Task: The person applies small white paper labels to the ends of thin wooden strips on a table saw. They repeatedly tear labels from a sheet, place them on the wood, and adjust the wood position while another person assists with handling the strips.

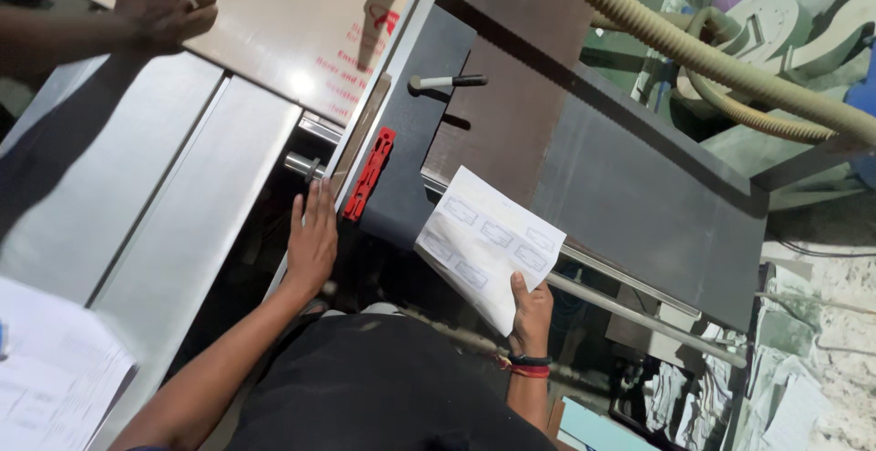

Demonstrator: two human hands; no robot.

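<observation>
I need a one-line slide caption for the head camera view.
Right hand holds a paper sheet; left hand rests flat beside a red clamp.

ahead: red clamp point(369, 173), lever point(447, 81) block | left: steel table point(155, 168) open

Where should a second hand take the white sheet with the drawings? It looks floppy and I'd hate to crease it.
Judging by its pose, take the paper sheet at its free upper-left edge, coming from the left. The right hand already pinches the bottom corner, so the far side hangs unsupported over the dark machine table.
</observation>
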